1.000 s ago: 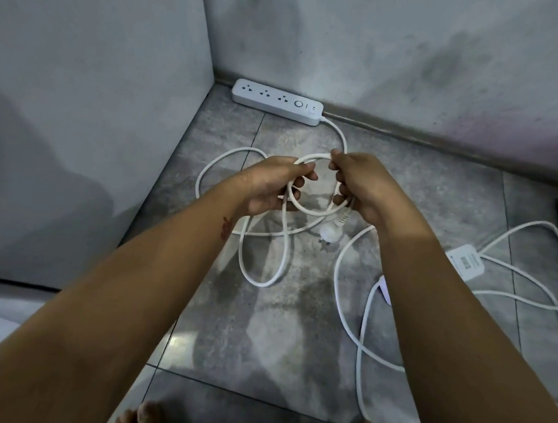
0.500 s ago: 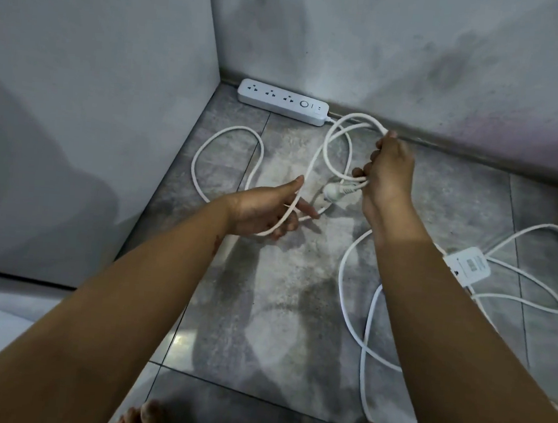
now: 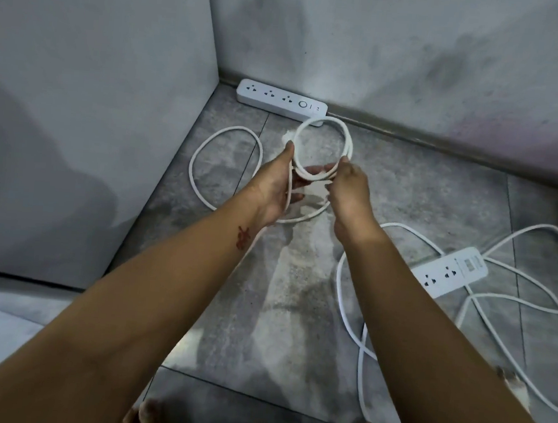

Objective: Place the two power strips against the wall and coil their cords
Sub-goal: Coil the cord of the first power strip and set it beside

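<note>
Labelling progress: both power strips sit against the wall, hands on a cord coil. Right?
Not quite. Head view: only one power strip is against the wall; the second strip lies out on the floor. The left hand and right hand are on the coil.

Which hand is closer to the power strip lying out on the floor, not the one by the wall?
Right. The right hand, pinching the coiled cord, is up and left of that power strip; the left hand is farther left again.
</note>
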The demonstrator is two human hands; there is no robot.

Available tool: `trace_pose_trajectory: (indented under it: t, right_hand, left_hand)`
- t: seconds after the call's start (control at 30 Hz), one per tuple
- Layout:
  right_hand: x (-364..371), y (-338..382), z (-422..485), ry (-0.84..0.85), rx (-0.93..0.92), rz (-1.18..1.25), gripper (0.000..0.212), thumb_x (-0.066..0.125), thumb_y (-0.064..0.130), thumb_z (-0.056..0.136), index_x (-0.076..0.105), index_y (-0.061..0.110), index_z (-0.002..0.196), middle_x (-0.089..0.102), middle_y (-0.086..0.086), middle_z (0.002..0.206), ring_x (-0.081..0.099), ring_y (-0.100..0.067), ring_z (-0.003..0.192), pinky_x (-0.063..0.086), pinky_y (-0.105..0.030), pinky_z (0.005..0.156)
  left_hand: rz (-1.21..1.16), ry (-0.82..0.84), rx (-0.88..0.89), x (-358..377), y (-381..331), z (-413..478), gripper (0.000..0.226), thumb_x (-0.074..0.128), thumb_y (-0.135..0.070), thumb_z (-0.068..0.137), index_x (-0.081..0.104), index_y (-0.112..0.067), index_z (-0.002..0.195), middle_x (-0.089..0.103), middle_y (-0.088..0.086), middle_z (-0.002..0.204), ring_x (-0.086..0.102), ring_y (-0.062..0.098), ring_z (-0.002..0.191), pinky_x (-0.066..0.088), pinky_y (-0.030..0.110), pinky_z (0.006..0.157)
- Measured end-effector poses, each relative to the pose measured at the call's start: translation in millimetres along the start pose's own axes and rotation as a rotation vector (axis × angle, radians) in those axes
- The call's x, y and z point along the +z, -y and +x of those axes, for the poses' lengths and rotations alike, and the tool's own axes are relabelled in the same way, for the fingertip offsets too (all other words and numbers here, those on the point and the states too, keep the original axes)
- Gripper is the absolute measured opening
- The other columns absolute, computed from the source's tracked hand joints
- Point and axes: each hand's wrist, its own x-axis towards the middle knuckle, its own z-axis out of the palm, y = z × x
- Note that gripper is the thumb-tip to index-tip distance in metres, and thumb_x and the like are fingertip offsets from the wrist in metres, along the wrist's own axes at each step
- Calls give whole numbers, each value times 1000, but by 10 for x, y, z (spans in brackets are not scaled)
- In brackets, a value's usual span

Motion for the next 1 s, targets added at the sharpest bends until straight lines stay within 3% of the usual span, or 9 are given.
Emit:
trace_pose_trajectory:
  t: [0.07, 0.13, 0.23, 0.37, 0.47, 0.7, 0.8, 0.9, 1.0]
  right_hand:
    - [-11, -1, -62, 67, 57, -12, 47, 26, 27, 106, 67, 4, 103, 68, -6, 95, 58, -15, 74, 41, -24, 57]
    - [-33, 24, -115, 138, 134, 25, 38, 28, 25, 106, 63, 8, 108, 62, -3, 94, 55, -10, 71, 41, -21, 52]
    - [-72, 52, -130, 213, 158, -2, 33, 32, 23, 105, 62, 8, 111, 60, -1, 90, 53, -8, 70, 43, -16, 47]
    - [-106, -8, -35, 139, 65, -231, 20, 47, 36, 98, 58, 19, 99, 53, -2, 90, 53, -18, 77, 46, -31, 65]
    - [-161, -28, -12, 17, -50, -427, 50, 58, 40, 91, 44, 17, 133, 46, -10, 135, 49, -30, 122, 42, -44, 103]
    - [-270, -1, -2, 110, -455, -855, 84, 69, 28, 84, 21, 25, 152, 25, -7, 155, 25, -29, 142, 26, -44, 112]
    - [-271, -48, 16, 180, -537, -1013, 69, 67, 26, 83, 37, 25, 146, 41, -6, 148, 35, -28, 137, 30, -40, 108]
    - [-256, -100, 16, 161, -572, -1113, 38, 59, 37, 90, 55, 16, 121, 61, -9, 119, 55, -32, 112, 41, -40, 88]
    - [-251, -132, -5, 149, -585, -1123, 43, 52, 47, 95, 53, 10, 118, 59, -12, 114, 54, -33, 106, 42, -41, 80]
  left_hand:
    - [-42, -143, 29, -16, -14, 49, 54, 33, -39, 105, 68, -16, 70, 69, -2, 66, 61, 11, 62, 43, 23, 56]
    - [-123, -222, 58, -41, -19, 109, 32, 38, -30, 105, 61, -16, 87, 59, -2, 63, 55, 11, 60, 44, 24, 61]
    - [-192, -218, 111, -87, -46, 141, 25, 39, -21, 105, 59, -16, 90, 51, 1, 62, 51, 11, 56, 49, 29, 69]
    - [-52, -177, 146, -184, -144, 125, 22, 37, -18, 105, 55, -17, 92, 44, 3, 64, 44, 15, 54, 50, 32, 67]
    - [231, -189, 171, -275, -171, 132, 25, 35, -18, 105, 55, -20, 90, 42, 0, 65, 40, 13, 54, 43, 26, 55]
    - [566, -7, 105, -263, -66, 57, 31, 37, -32, 104, 55, -18, 84, 41, 0, 64, 37, 13, 54, 32, 27, 51]
    - [600, 67, 86, -190, -33, 36, 42, 33, -41, 104, 62, -12, 96, 43, -2, 58, 37, 11, 50, 31, 27, 50]
    - [601, 31, 96, -131, -40, 37, 49, 29, -47, 104, 56, -9, 120, 50, -1, 64, 44, 8, 50, 34, 25, 49]
    - [529, 17, 84, -158, -97, 49, 50, 29, -49, 103, 49, -8, 124, 52, 2, 63, 46, 11, 50, 38, 26, 50]
